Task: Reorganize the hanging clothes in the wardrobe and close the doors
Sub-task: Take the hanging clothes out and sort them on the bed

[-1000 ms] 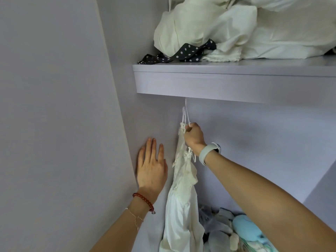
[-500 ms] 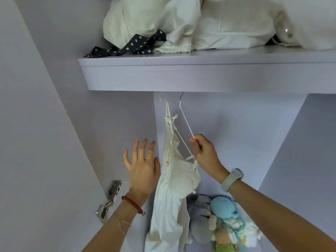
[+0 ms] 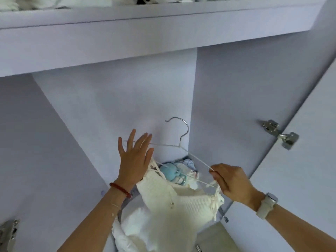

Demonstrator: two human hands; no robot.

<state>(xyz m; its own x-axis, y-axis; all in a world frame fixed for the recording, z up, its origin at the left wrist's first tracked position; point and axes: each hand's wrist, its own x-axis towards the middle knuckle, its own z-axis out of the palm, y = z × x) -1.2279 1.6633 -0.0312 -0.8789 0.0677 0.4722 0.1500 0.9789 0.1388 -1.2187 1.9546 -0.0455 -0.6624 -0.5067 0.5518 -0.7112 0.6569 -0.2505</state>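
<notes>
A white strappy dress [image 3: 169, 206] hangs from a thin white wire hanger [image 3: 179, 145] that is off the rail and held low in front of the open wardrobe. My right hand [image 3: 230, 180] pinches the hanger's right arm together with a dress strap. My left hand [image 3: 135, 158] is raised with fingers spread, beside the hanger's left arm and the dress's left strap; I cannot tell if it touches them. The hanger's metal hook [image 3: 179, 127] points up, free of any rail.
A lilac shelf [image 3: 145, 35] spans the top with white bedding on it. Soft toys and folded items [image 3: 174, 173] lie on the wardrobe floor behind the dress. The right door [image 3: 300, 179] stands open on metal hinges [image 3: 281, 134]; another hinge [image 3: 8, 233] shows lower left.
The hanger with the dress has come off the rail and moved down and toward me. My right hand has slid out to the hanger's right end. The view swung right.
</notes>
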